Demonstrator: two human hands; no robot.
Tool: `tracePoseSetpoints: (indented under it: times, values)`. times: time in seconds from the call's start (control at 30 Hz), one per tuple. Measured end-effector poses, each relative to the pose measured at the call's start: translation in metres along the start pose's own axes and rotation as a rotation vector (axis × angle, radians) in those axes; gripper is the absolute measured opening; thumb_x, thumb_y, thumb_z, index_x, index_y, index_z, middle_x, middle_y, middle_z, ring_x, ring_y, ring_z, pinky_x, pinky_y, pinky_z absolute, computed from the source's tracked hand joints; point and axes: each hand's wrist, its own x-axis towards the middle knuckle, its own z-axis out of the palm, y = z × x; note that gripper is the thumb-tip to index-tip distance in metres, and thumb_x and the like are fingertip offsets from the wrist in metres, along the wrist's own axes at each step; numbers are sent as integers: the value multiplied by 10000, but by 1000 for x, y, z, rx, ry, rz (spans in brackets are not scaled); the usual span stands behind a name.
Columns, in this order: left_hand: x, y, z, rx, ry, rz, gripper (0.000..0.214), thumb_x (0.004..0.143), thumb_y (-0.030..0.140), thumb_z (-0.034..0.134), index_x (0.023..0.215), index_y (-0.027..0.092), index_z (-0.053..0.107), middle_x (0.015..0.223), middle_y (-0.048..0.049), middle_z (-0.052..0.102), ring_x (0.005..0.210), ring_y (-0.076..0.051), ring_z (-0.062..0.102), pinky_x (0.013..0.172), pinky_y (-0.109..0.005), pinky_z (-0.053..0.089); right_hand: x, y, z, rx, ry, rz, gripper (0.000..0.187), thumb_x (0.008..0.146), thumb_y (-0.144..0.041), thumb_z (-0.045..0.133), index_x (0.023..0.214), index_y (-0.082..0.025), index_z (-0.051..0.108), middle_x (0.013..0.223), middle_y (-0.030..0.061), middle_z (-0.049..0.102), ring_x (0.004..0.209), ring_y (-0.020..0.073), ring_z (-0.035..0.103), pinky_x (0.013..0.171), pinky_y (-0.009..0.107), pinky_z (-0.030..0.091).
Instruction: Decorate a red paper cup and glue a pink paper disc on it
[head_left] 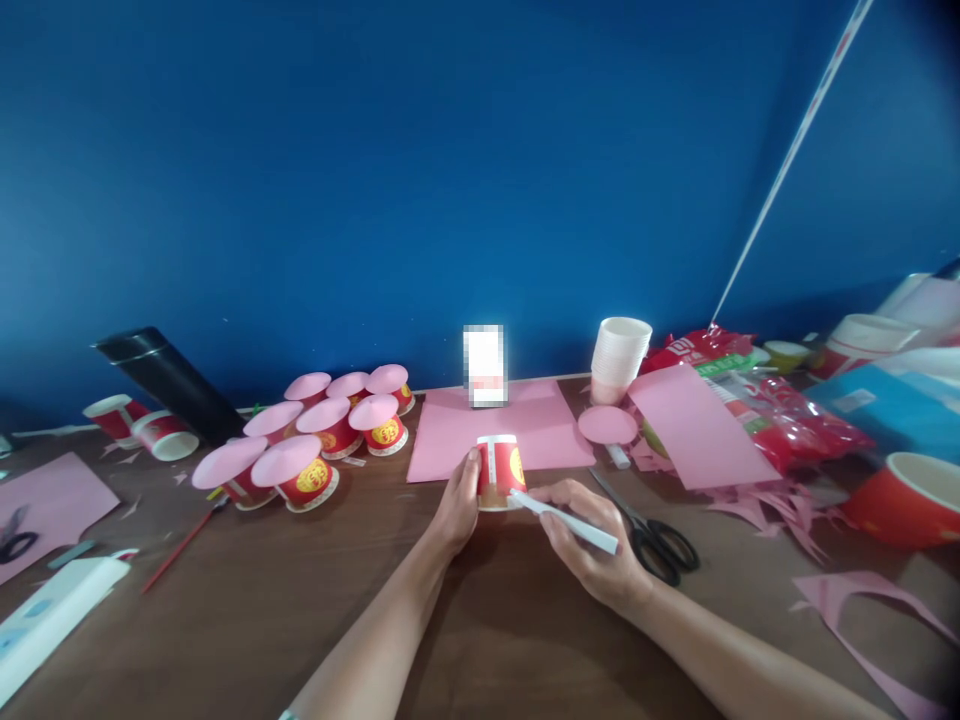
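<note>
My left hand [459, 508] is wrapped round a small red paper cup [501, 470] that stands upside down on the front edge of a pink paper sheet [495, 428]. My right hand [592, 545] grips a white pen [571, 521], its tip touching the cup's lower right side. A pair of black-handled scissors [651, 535] lies on the wooden table [300, 600] just right of my right hand. A loose pink paper disc [607, 425] lies beyond the scissors.
Several upturned red cups topped with pink discs [315, 440] cluster at the left. A stack of white cups [619, 360], a pink sheet [701, 425], red packaging [780, 415], pink scraps [757, 505] and a red bowl [911, 495] sit at the right. A black cylinder [169, 380] leans against the blue wall.
</note>
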Motion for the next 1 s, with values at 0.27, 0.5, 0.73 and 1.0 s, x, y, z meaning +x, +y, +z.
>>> tracePoseSetpoints:
  times: [0.27, 0.5, 0.73, 1.0]
  values:
    - [-3, 6, 1, -4, -43, -24, 474, 871, 493, 349, 1033, 132, 610, 1066, -92, 650, 889, -194, 596, 805, -301, 455, 0, 2, 1, 14, -24, 10, 207, 819, -205, 524, 1002, -198, 622, 869, 64, 655, 766, 179, 616, 712, 292, 500]
    - [-2, 7, 0, 50, -50, 5, 468, 879, 479, 336, 1027, 132, 612, 1047, -94, 652, 884, -192, 592, 797, -290, 450, 1, 2, 2, 18, -25, 28, 202, 801, -174, 539, 985, -196, 620, 854, 49, 648, 755, 166, 612, 711, 277, 493]
    - [-3, 7, 1, 27, -40, 13, 490, 871, 502, 330, 1027, 131, 611, 1006, -81, 663, 937, -207, 582, 832, -312, 445, 1, -2, 2, 9, -41, 21, 161, 798, -191, 538, 934, -189, 624, 787, 46, 633, 688, 157, 597, 653, 269, 494]
    - [-4, 10, 0, 47, -46, -4, 469, 872, 492, 344, 1010, 141, 623, 1024, -95, 658, 882, -203, 590, 779, -302, 456, 1, -1, 1, 20, -22, 24, 185, 812, -198, 528, 975, -197, 616, 848, 57, 653, 754, 175, 614, 704, 285, 497]
